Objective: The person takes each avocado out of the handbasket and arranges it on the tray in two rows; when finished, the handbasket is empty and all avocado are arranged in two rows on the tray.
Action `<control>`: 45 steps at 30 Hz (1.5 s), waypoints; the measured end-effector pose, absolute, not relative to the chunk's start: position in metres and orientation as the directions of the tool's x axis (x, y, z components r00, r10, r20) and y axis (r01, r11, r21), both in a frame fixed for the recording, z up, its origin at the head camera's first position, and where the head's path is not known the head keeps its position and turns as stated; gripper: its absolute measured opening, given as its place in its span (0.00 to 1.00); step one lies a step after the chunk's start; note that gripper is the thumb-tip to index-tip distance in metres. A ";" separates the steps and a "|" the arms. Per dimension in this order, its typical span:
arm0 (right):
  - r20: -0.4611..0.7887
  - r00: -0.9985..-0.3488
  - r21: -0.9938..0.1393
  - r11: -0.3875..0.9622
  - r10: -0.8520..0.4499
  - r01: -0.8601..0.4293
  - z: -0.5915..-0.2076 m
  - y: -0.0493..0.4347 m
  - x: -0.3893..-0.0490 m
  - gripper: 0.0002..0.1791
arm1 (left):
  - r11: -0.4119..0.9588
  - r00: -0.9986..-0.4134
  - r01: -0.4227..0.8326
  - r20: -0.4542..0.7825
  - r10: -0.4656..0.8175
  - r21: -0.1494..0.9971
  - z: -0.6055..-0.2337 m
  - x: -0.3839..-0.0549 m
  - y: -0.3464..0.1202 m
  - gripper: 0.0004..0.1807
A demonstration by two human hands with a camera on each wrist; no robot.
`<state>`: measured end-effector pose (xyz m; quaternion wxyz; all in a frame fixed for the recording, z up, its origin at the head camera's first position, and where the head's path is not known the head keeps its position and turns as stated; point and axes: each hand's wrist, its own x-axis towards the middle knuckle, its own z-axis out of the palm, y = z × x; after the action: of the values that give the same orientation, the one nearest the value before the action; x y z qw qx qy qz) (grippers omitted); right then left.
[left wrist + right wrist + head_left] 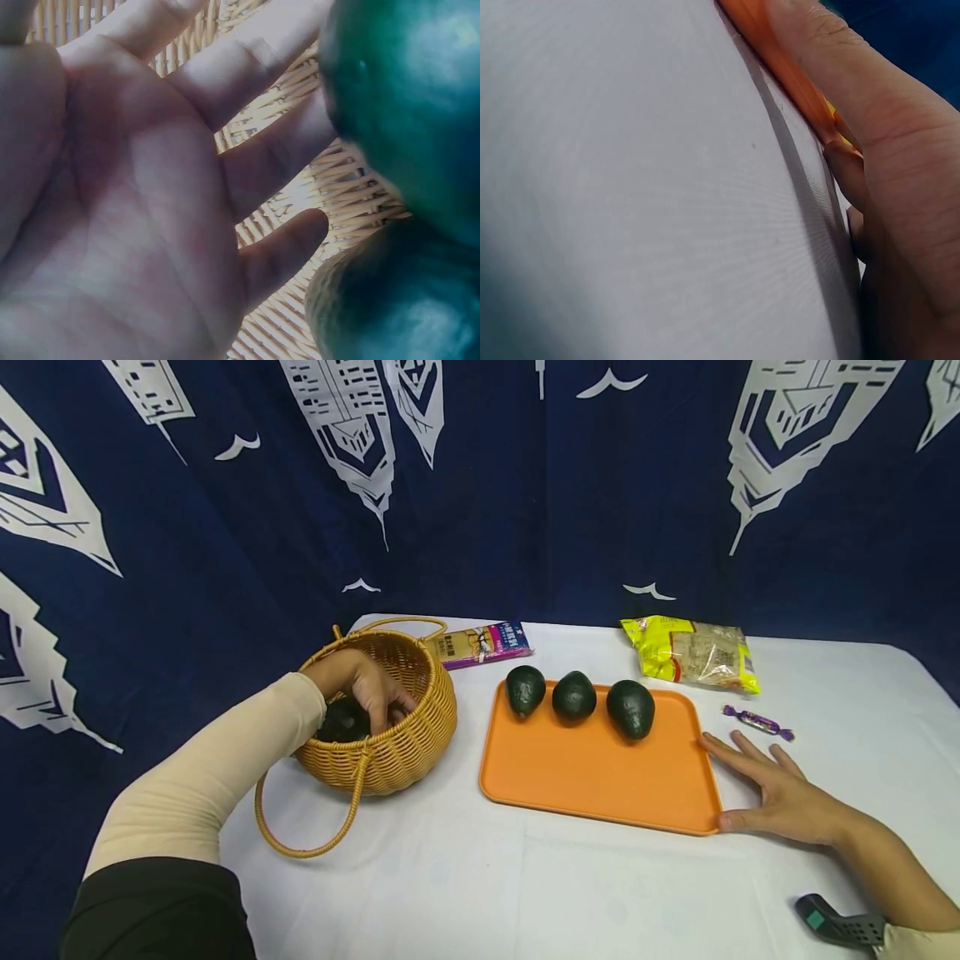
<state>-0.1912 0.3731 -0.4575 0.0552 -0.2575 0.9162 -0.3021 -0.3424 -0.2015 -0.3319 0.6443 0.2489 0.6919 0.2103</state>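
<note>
My left hand point(369, 687) reaches down inside a round wicker basket point(405, 752) on the left of the table. In the left wrist view its palm faces the camera and the fingers are spread. Two dark green avocados point(412, 82) lie by the fingertips; whether the fingers touch them is hard to tell. One avocado point(343, 720) shows in the basket in the head view. My right hand point(787, 797), fingers spread, touches the right edge of an orange tray point(585, 777). Three avocados point(573, 697) sit in a row along the tray's far side.
Behind the basket lies a purple and yellow packet point(483, 643). A yellow bag point(693, 653) of dry food stands beyond the tray, with a purple wrapped candy point(759, 722) right of it. The basket's handle point(311, 852) droops onto the white table point(487, 885).
</note>
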 end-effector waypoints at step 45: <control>0.042 -0.865 -0.578 0.694 -0.501 -0.430 -0.457 0.376 -0.192 0.59 | 0.753 -0.226 0.210 -0.718 0.658 0.624 -0.319 -0.337 -0.206 0.28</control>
<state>-0.1919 0.3756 -0.4572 0.0593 -0.2534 0.9184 -0.2982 -0.3374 -0.2060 -0.3192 0.5519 0.2871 0.7562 0.2029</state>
